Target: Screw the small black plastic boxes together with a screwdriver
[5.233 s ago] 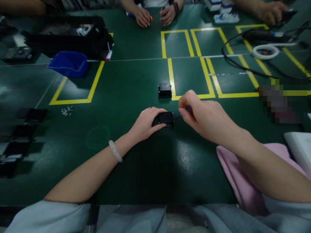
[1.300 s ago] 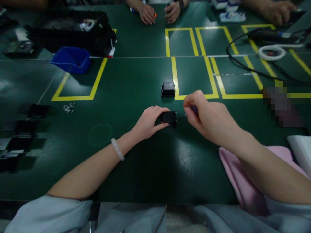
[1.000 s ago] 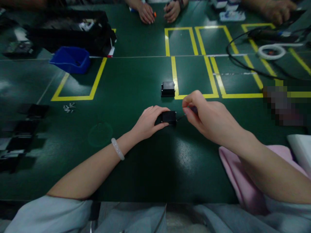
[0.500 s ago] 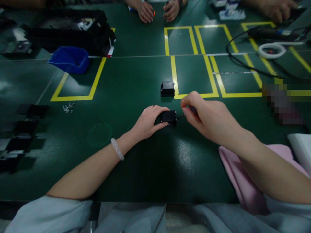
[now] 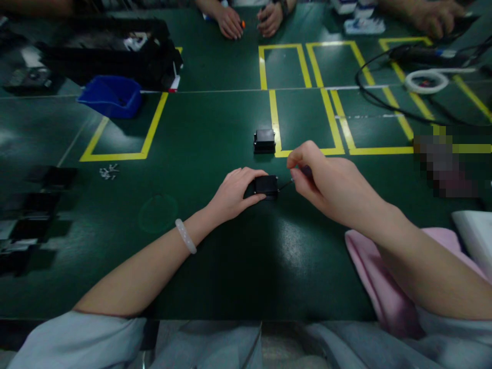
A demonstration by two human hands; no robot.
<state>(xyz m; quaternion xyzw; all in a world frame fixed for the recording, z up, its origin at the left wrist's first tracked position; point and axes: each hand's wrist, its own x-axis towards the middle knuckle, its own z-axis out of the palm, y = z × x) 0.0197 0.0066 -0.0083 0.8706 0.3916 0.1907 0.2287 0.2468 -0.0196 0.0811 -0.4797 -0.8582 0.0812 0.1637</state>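
A small black box [image 5: 266, 185] lies on the green tabletop with tiny metal screws at its right corners. Thumb and fingers of my left hand [image 5: 239, 190] grip it from the left side. In my right hand [image 5: 325, 177] is a screwdriver [image 5: 285, 184]; its thin dark shaft points down-left and its tip meets the box's right edge. The fingers hide most of the handle. Just behind stands a second black box [image 5: 265, 141] of like shape, untouched, beside a yellow tape line.
Loose screws [image 5: 109, 171] lie to the left, near several black parts [image 5: 36, 223]. Farther back are a blue bin [image 5: 111, 97] and a large black tray [image 5: 103, 56]. A pink cloth [image 5: 369, 261] lies under my right forearm. Across the table, a co-worker's hands [image 5: 230, 23] rest; cables [image 5: 369, 89] lie right.
My right hand has tilted slightly, lifting the screwdriver's handle end a little. My left hand stays on the box; the box has not visibly moved on the table.
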